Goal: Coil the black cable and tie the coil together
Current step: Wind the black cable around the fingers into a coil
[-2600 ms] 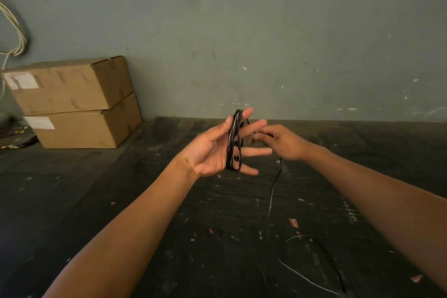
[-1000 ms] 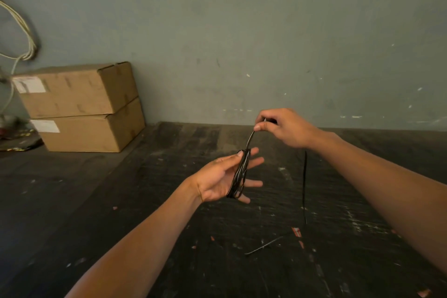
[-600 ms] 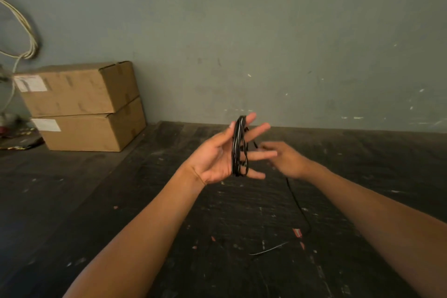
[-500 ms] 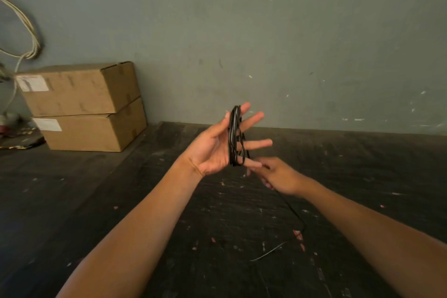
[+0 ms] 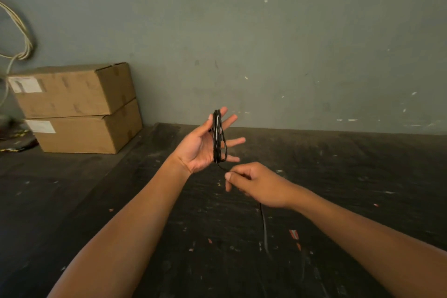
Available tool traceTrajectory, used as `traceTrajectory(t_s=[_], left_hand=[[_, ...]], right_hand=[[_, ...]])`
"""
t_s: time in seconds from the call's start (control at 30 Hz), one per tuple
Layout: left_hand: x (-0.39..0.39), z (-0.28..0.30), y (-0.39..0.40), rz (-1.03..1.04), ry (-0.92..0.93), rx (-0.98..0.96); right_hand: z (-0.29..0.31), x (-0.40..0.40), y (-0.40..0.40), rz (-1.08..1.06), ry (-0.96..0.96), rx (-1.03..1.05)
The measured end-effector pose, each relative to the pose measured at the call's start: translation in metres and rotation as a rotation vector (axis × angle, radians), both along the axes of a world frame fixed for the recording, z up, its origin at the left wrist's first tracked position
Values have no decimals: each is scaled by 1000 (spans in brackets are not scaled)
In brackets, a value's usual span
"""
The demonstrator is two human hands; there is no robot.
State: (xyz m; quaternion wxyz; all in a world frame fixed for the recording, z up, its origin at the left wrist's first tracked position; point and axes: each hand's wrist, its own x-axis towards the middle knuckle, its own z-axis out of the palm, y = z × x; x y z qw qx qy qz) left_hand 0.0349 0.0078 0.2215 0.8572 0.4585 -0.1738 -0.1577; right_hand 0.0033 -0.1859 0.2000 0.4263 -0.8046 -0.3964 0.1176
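The left hand (image 5: 202,146) is raised palm-up with fingers spread, and the black cable (image 5: 218,139) is wound in several loops around those fingers, standing upright across the palm. Just below and apart from it, the right hand (image 5: 257,185) is closed, pinching the cable's free strand between thumb and forefinger; the loose tail hangs down from under that hand to the dark tabletop (image 5: 338,176). The tabletop's far edge meets a grey-green wall (image 5: 290,43). Two stacked cardboard boxes (image 5: 79,107) sit against the wall at far left, well apart from both hands, with bare surface between.
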Motion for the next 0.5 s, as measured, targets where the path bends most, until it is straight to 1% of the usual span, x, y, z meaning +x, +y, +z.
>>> traceTrajectory(t_s=[0.1, 0.2, 0.3, 0.4, 0.5], left_hand=[[-1, -10, 1, -37, 15, 8], [-4, -15, 0, -96, 17, 88], [-7, -19, -3, -150, 45, 175], [-10, -21, -5, -225, 57, 213], [-16, -24, -5, -301, 41, 245]], right_hand=[[25, 4, -4, -51, -87, -13], [50, 11, -11, -93, -137, -51], [74, 17, -16, -117, -210, -139], [94, 25, -19, -143, -272, -204], [112, 34, -27, -198, -323, -154]])
